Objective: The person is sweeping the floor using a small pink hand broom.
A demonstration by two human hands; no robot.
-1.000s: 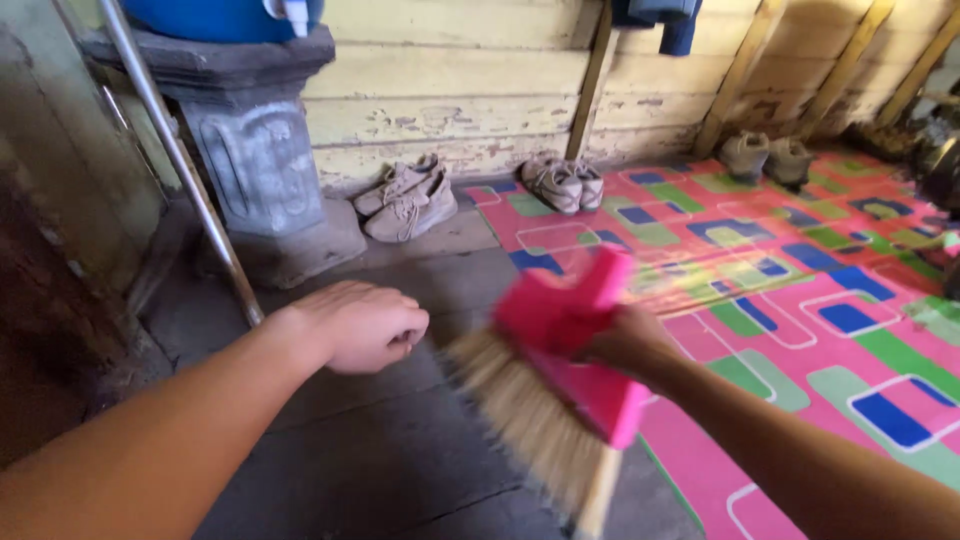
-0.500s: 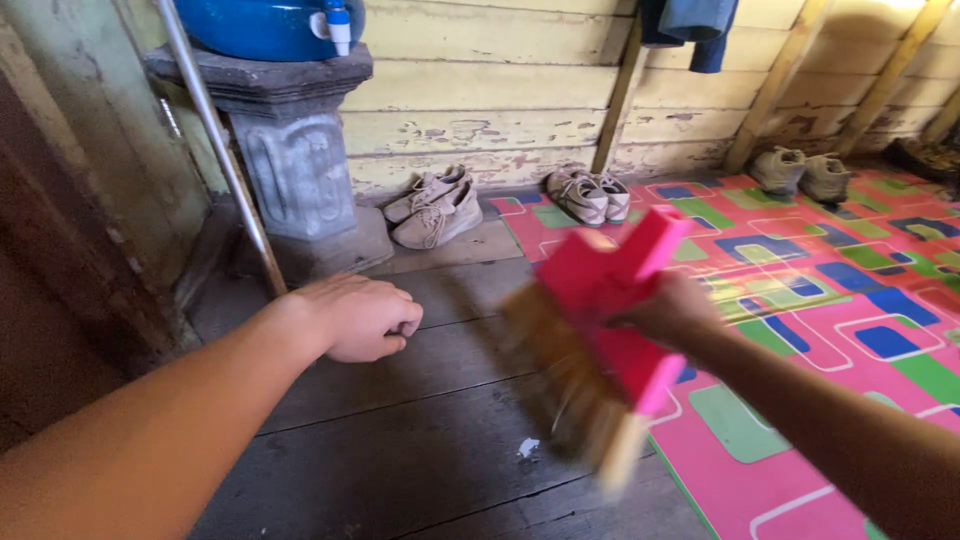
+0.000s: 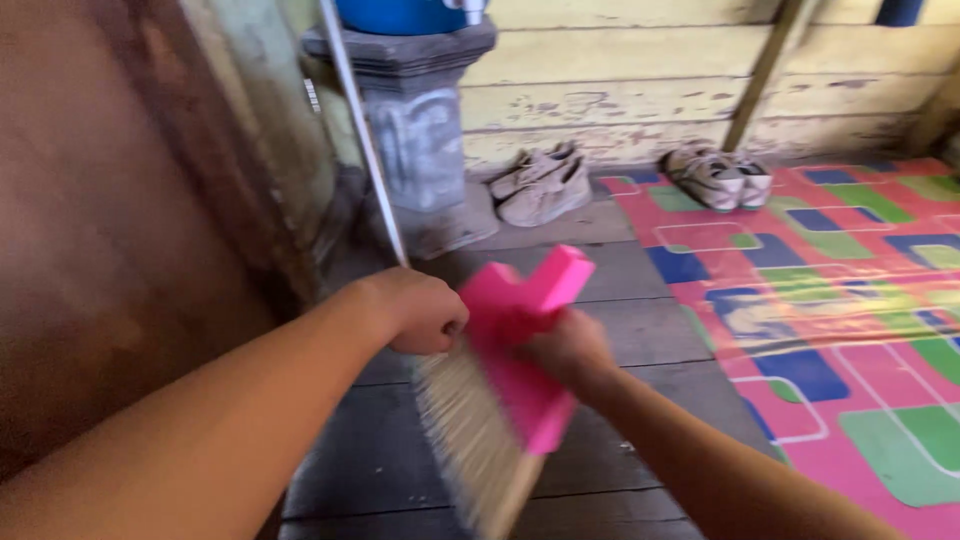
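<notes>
My right hand (image 3: 565, 350) grips a pink plastic broom head (image 3: 515, 340) with pale straw bristles (image 3: 465, 440) pointing down at the dark plank floor (image 3: 400, 480). Its empty pink socket (image 3: 562, 277) sticks up to the right. My left hand (image 3: 418, 310) is closed in a fist right beside the broom head, touching its left edge, and I see nothing inside it. A thin metal pole (image 3: 360, 130) slants down from the top and ends behind that fist.
A grey stone pedestal (image 3: 425, 140) carrying a blue container (image 3: 400, 12) stands against the yellow plank wall. Two pairs of worn beige shoes (image 3: 540, 185) (image 3: 715, 178) lie by the wall. A bright patterned mat (image 3: 850, 300) covers the floor on the right. A brown door (image 3: 110, 230) stands at the left.
The broom head has swung left and now meets my left fist. The view has turned left, so the brown door fills more of the picture.
</notes>
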